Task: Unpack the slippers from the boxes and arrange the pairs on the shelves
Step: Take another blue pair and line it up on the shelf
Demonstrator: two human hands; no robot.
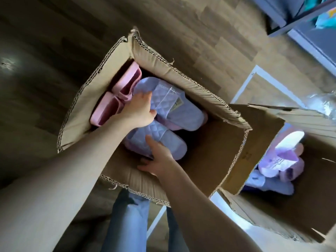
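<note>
An open cardboard box (214, 146) stands on the floor below me. Inside lie two lilac quilted slippers and a pink pair (116, 99) at the box's far left. My left hand (140, 110) grips the strap of the upper lilac slipper (174, 110), which carries a paper tag. My right hand (158, 157) holds the lower lilac slipper (163, 140) from its near side, fingers curled under its edge. A second open box (309, 211) on the right holds more lilac and white slippers (280, 168).
Wooden floor surrounds the boxes. A white shelf frame (283, 84) runs behind and under the boxes, and a grey-white shelf unit (312, 46) with colourful items stands at the top right. Crumpled clear plastic (323, 102) lies beside the right box. My jeans show below.
</note>
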